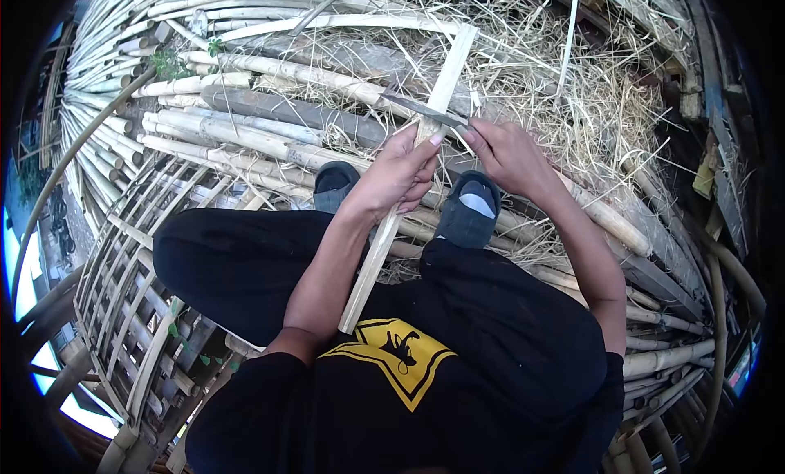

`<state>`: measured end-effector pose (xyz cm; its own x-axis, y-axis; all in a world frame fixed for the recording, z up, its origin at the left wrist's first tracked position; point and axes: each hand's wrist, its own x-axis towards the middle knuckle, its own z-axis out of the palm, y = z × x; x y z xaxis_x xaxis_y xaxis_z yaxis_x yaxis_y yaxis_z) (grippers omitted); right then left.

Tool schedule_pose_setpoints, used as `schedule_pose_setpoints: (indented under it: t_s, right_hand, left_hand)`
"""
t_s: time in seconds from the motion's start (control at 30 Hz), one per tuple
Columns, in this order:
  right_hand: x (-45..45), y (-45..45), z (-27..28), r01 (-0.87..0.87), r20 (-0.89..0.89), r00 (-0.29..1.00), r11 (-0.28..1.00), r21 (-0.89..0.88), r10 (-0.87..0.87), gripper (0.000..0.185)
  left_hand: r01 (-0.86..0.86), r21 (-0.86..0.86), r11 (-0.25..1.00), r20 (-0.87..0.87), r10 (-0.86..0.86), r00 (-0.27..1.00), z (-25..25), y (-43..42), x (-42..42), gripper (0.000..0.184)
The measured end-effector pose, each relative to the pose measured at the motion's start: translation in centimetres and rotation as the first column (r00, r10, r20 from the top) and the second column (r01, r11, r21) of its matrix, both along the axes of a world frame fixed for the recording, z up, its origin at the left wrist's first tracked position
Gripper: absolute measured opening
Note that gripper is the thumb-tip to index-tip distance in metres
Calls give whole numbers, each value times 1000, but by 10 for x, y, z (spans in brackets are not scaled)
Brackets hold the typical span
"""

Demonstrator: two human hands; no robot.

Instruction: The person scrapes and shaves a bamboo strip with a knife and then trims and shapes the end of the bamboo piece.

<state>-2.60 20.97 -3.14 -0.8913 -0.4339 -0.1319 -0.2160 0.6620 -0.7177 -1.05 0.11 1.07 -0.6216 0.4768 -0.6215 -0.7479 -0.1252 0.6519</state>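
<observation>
A long pale strip of split bamboo or wood slants across the middle of the head view, its lower end close to my shirt. My left hand is closed around it near its middle. My right hand is closed on the handle end of a knife, most of the handle being hidden by the fingers. The dark blade lies across the strip just above my left hand and looks to be touching it. Thin shavings are heaped beyond my hands.
Bamboo poles lie in layers in front of me and to the left. A slatted bamboo lattice stands at my left. My sandalled feet rest on poles below my hands. More poles lie at the right.
</observation>
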Motion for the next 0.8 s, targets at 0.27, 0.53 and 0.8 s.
schedule_pose_setpoints:
  t_s: [0.27, 0.53, 0.8]
  right_hand:
    - [-30, 30, -40, 98, -249, 968, 973, 210, -44, 41]
    - [-61, 195, -25, 812, -265, 573, 582, 50, -776, 57]
    - [-34, 60, 0, 614, 231, 784, 664, -426, -576, 31]
  left_hand:
    - [-43, 8, 999, 22, 43, 999, -7, -4, 2, 17]
    - [-117, -14, 993, -25, 116, 993, 4, -18, -5, 22]
    - [-41, -66, 997, -95, 35, 995, -3, -3, -13, 21]
